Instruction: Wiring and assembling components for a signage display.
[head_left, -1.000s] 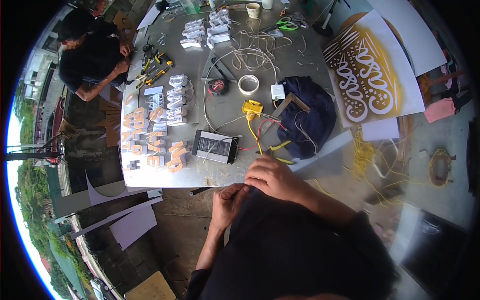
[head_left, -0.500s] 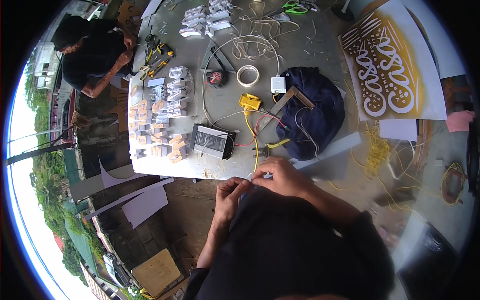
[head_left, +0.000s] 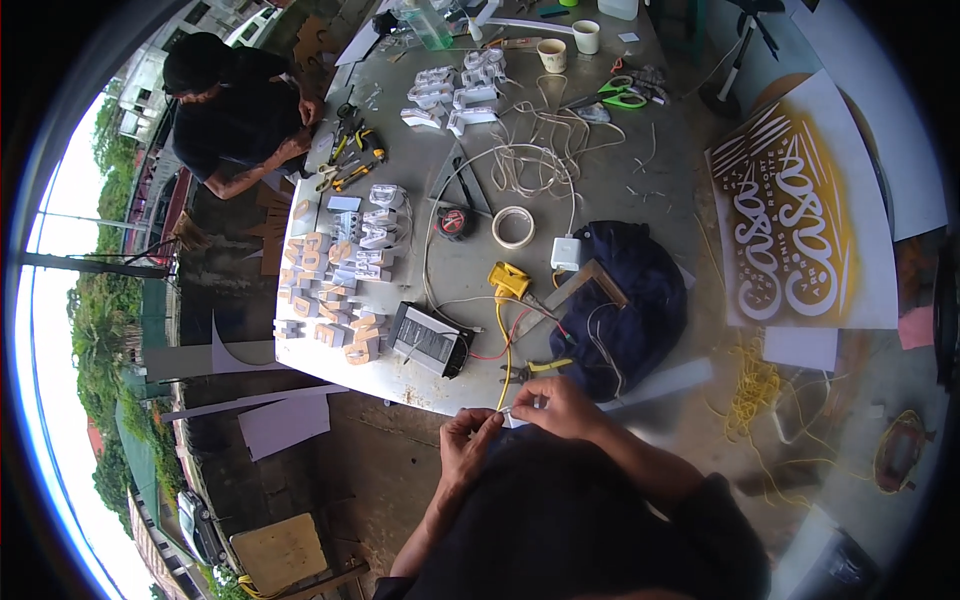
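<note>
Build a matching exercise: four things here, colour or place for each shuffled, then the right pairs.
Things
1. small white piece
2. scissors
3. bunched cloth
4. socket block

Colours or places
A. green handles
B. yellow
C. between the left hand and the right hand
D. dark blue

Pairs: 1-C, 2-A, 3-D, 4-B

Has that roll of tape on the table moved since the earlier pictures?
No. The roll of tape still lies just right of the tape measure on the table; the whole view has shifted instead.
</note>
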